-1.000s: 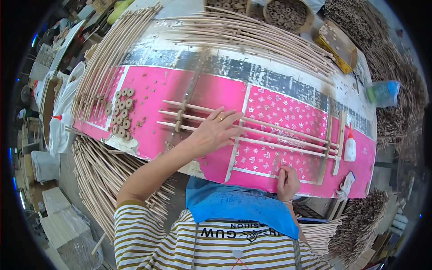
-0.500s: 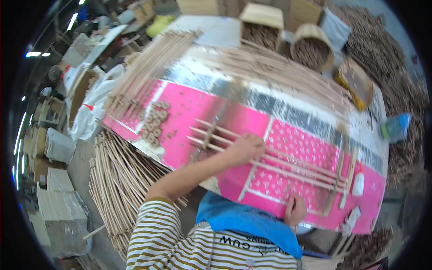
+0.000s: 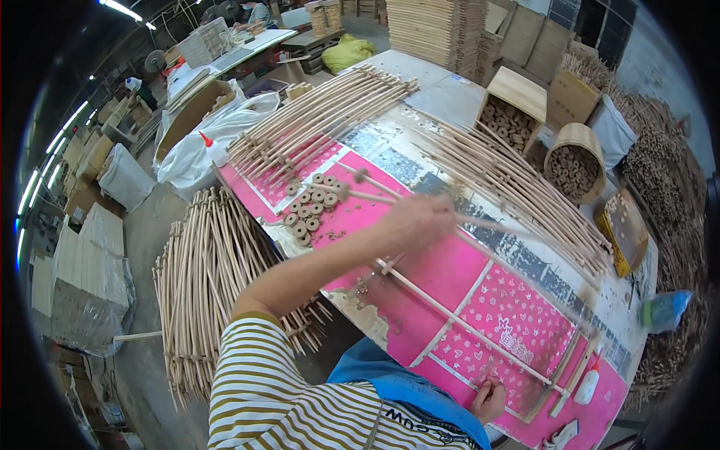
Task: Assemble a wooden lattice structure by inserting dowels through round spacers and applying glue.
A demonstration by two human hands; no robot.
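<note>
My left hand (image 3: pixel 420 223), smeared by motion, is closed around a wooden rod (image 3: pixel 370 196) above the pink table covering. That rod carries a small wooden ring near its left end, and a second ringed rod passes beside the hand. Nearer to me, another rod (image 3: pixel 465 321) lies across the pink cover, with a ring (image 3: pixel 388 266) near its left end and its right end by a wooden strip (image 3: pixel 555 375). At the near table edge my right hand (image 3: pixel 489 401) has curled fingers; whether something is in them is hidden.
Loose wooden rings (image 3: pixel 306 217) lie left of my left hand. Bundles of rods (image 3: pixel 517 195) cover the far side and far left. A box (image 3: pixel 517 97) and a round tub (image 3: pixel 576 150) hold rings. A glue bottle (image 3: pixel 587 386) stands at right; finished-looking ringed rods (image 3: pixel 202 292) fill the left floor.
My left hand has moved away from me, carrying rod from the group that lay side by side. One rod stays at the near side. My view has turned; my right hand remains by the table edge.
</note>
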